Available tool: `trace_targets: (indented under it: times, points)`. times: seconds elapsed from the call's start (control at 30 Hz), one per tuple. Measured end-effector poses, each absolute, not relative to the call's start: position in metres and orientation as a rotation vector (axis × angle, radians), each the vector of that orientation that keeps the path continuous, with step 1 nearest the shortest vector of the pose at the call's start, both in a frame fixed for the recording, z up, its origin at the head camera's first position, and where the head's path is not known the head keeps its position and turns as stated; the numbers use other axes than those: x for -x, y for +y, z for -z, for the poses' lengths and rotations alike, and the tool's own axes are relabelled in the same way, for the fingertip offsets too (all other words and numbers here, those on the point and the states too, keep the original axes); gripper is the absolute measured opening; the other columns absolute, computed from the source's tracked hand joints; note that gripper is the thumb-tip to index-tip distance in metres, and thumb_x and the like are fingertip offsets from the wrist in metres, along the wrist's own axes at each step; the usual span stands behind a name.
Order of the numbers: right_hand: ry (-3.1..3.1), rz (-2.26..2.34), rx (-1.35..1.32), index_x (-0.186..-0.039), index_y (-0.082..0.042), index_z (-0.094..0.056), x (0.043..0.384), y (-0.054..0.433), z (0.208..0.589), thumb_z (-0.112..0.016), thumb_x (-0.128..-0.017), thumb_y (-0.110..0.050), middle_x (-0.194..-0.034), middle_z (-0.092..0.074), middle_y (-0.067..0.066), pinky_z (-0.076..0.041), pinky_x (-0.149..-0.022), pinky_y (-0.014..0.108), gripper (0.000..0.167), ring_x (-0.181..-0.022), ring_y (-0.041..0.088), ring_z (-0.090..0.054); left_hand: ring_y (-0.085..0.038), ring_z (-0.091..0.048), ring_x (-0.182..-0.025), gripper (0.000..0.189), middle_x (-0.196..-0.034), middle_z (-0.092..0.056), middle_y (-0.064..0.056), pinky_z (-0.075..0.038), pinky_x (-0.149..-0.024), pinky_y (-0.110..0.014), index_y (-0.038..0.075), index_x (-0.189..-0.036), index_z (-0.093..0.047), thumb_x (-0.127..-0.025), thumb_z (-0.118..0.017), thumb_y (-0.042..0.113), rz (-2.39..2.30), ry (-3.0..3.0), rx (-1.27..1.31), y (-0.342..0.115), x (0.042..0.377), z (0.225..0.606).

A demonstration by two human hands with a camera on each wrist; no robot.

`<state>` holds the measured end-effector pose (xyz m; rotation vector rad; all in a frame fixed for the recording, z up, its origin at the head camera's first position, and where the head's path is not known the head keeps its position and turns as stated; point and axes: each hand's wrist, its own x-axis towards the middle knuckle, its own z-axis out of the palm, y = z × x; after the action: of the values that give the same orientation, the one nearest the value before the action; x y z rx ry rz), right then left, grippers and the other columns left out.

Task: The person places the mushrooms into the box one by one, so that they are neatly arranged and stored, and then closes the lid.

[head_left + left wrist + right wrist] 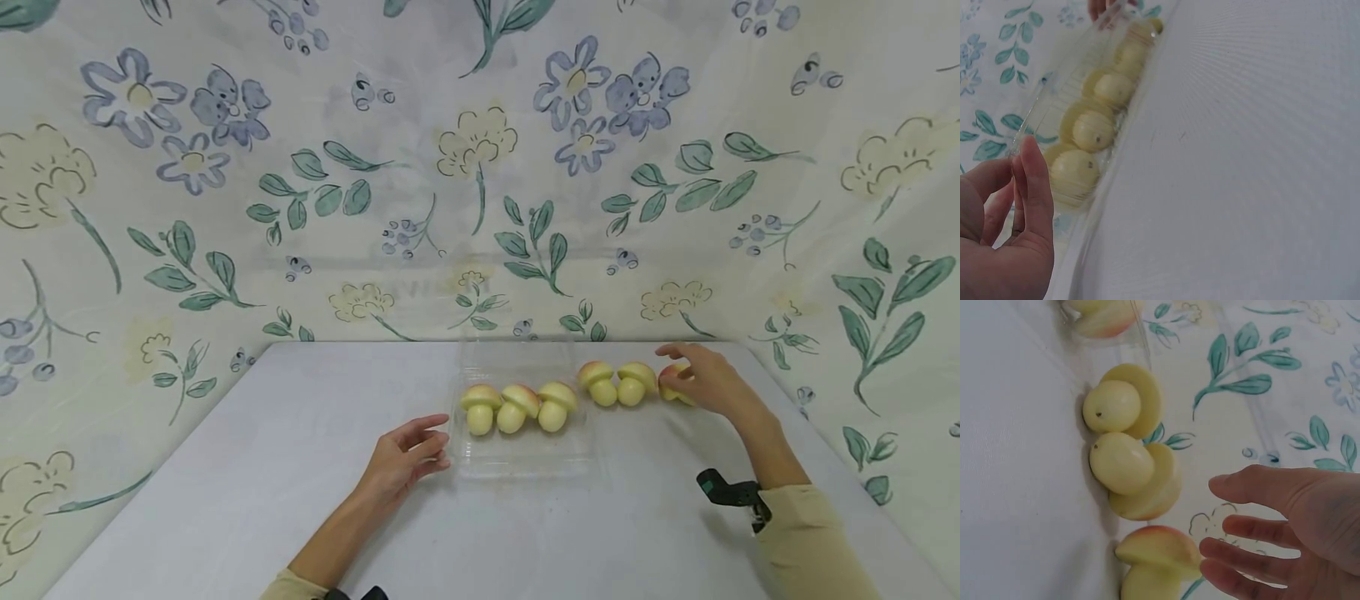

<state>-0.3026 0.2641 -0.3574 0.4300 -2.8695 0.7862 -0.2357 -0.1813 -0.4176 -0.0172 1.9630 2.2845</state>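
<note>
A clear plastic box [525, 467] holds three yellow mushroom-shaped pieces [512, 410] in a row, with some reddish tinge on their caps. Beside its left edge is my left hand [405, 458], fingers loosely bent; in the left wrist view, this hand's [1013, 219] fingertips overlap the box wall [1035, 119], and contact is unclear. Two more mushroom pieces [1122, 464] lie side by side right of the box. My right hand [705, 379] reaches over a third loose mushroom piece [670, 383], partly covering it. The right wrist view shows that hand's [1291, 531] fingers spread, nothing gripped.
The white tabletop [247, 500] spreads around and in front of the box. Behind it hangs a floral cloth [420, 208], close to the table's back edge. A black wrist device [731, 492] sits at the right sleeve.
</note>
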Motion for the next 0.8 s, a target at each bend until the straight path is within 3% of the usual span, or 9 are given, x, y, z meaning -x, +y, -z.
trace_targets:
  times: [0.43, 0.63, 0.8]
  points:
    - [-2.864, -0.724, -0.389, -0.129, 0.000, -0.056, 0.309, 0.279, 0.371, -0.066, -0.091, -0.011, -0.131, -0.053, 0.032, -0.050, -0.090, 0.061, 0.041, -0.113, 0.051, -0.055, -0.010, -0.062, -0.071, 0.050, -0.086, -0.058, 0.002, -0.061, -0.074, -0.025, -0.006, -0.137, -0.050, -0.091, -0.068, 0.004, -2.286, 1.950, -0.002, -0.182, 0.236, 0.418]
    - [-2.876, -0.737, -0.362, -0.130, 0.001, -0.057, 0.311, 0.286, 0.379, -0.070, -0.089, -0.014, -0.131, -0.048, 0.036, -0.041, -0.096, 0.069, 0.045, -0.121, 0.055, -0.046, -0.010, -0.062, -0.071, 0.048, -0.085, -0.058, 0.001, -0.061, -0.073, -0.025, -0.006, -0.135, -0.051, -0.091, -0.067, 0.002, -2.287, 1.958, 0.031, -0.181, 0.237, 0.418]
    - [-2.941, -0.710, -0.319, -0.135, -0.001, -0.054, 0.312, 0.290, 0.383, -0.070, -0.088, -0.014, -0.129, -0.042, 0.038, -0.042, -0.091, 0.071, 0.051, -0.116, 0.057, -0.046, -0.010, -0.061, -0.072, 0.047, -0.086, -0.058, 0.002, -0.061, -0.073, -0.025, -0.005, -0.135, -0.052, -0.091, -0.067, 0.003, -2.269, 1.985, 0.043, -0.181, 0.237, 0.418]
